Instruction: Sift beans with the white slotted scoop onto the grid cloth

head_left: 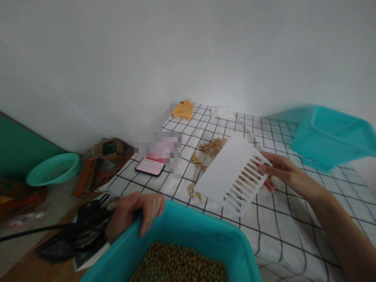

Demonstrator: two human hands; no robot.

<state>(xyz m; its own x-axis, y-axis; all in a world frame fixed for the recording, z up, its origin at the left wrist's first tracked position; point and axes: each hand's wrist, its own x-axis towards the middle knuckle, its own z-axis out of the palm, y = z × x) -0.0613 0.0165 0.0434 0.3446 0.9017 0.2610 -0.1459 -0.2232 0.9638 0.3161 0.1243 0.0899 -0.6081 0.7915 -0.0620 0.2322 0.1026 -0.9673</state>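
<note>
My left hand point(133, 213) grips the near left rim of a turquoise plastic tub point(202, 235), fingers curled over the edge. The tub holds a layer of tan beans point(179, 264). My right hand point(280, 170) holds a white slotted plastic board point(227, 168) by its right edge, tilted above the checked tablecloth point(282, 219). Loose beans point(210, 147) lie scattered on the cloth just beyond and under the board.
A second turquoise tub point(331, 137) sits tipped at the far right. A phone point(150, 166) lies on the cloth's left edge, an orange cloth point(182, 109) and white cloth point(222, 112) by the wall. A green basin point(54, 168) and dark clutter point(85, 231) are on the floor at left.
</note>
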